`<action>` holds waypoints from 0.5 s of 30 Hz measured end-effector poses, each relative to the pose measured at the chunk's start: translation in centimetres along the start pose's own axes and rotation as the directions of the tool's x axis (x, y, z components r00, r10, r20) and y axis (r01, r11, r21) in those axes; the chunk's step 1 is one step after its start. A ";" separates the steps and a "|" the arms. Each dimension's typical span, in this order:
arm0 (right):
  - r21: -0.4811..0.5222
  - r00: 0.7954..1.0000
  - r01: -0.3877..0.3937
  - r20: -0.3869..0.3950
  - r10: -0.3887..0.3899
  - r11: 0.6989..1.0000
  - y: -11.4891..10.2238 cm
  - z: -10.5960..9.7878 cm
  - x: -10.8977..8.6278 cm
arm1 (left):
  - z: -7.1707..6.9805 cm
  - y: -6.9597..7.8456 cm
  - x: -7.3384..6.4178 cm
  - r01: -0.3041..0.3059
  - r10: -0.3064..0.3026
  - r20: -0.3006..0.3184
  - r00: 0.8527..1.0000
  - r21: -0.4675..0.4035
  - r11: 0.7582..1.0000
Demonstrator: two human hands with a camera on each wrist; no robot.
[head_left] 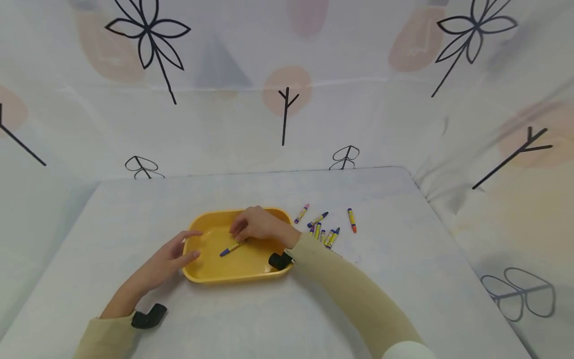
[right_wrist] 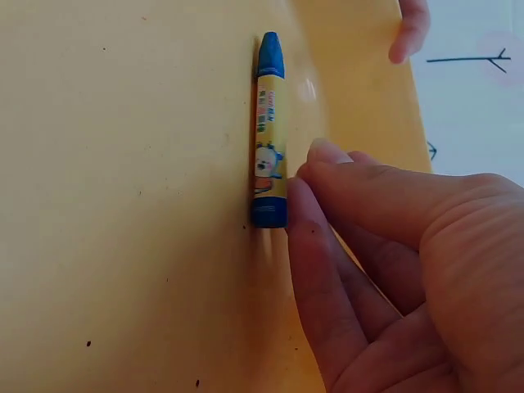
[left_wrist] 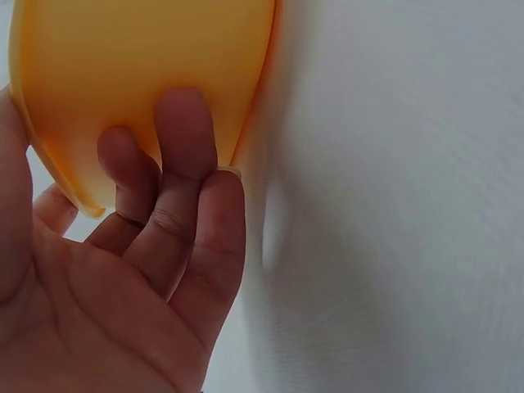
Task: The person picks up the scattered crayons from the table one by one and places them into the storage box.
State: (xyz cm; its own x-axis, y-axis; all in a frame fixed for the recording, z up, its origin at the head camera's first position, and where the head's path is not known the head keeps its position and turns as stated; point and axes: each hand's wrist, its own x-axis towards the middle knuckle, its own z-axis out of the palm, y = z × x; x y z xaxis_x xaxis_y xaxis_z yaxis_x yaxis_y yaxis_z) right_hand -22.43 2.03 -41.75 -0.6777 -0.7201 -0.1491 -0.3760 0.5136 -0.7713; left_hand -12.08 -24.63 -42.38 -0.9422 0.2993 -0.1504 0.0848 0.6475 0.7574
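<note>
In the head view a yellow tray [head_left: 211, 271] stands on the white-covered table. My left hand [head_left: 163, 262] holds its left end; in the left wrist view several fingers [left_wrist: 186, 131] lie against the yellow wall. One blue crayon [right_wrist: 271, 135] with a yellow printed wrapper lies on the tray floor. Over the tray, my right hand [head_left: 256, 223] is beside that crayon's flat end, thumb and fingertips close together. The crayon is not between them; whether a finger touches it, I cannot tell.
Several crayons [head_left: 331, 238] lie in a loose group right of the tray, partly behind the right sleeve [head_left: 345, 279]. An orange-tipped crayon [head_left: 352, 220] lies apart further right. A patterned cloth [head_left: 233, 129] rises behind the table. Each wrist carries a black device [head_left: 149, 316].
</note>
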 end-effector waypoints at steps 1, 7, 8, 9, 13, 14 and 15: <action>0.013 1.000 -0.003 0.000 0.003 1.000 0.0 0.0 0.0 | 0.0 0.0 0.0 -0.002 0.002 -0.005 1.000 0.004 1.000; 0.112 1.000 -0.003 -0.017 0.005 0.994 -0.4 -0.4 -0.4 | -0.1 0.1 -0.1 0.002 -0.002 -0.008 1.000 0.024 1.000; 0.135 1.000 0.006 -0.021 -0.004 0.991 -0.5 -0.6 -0.6 | -0.1 0.1 -0.1 0.001 -0.001 -0.006 1.000 0.020 1.000; 0.155 1.000 0.015 -0.026 -0.012 0.988 -0.7 -0.8 -0.8 | -0.1 0.1 -0.1 0.000 0.000 -0.004 1.000 0.016 1.000; 0.212 0.998 0.062 -0.041 -0.054 0.975 -1.2 -2.1 -2.0 | 0.0 -0.1 0.0 0.005 -0.005 -0.001 1.000 0.016 1.000; 0.220 0.997 0.073 -0.047 -0.064 0.973 -1.2 -2.5 -2.4 | 0.0 -0.1 0.1 0.008 -0.008 -0.002 1.000 0.019 1.000; 0.223 0.996 0.080 -0.057 -0.069 0.972 -1.2 -2.9 -2.8 | 0.0 -0.1 0.1 0.009 -0.009 -0.001 1.000 0.026 1.000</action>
State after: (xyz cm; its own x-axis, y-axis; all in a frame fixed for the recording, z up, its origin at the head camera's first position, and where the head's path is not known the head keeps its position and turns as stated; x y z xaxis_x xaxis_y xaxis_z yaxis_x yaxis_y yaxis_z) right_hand -21.88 4.80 -38.60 -0.6848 -0.7262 -0.0602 -0.2788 0.3374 -0.8991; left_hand -12.16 -24.71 -42.50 -0.9434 0.2925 -0.1565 0.0846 0.6684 0.7390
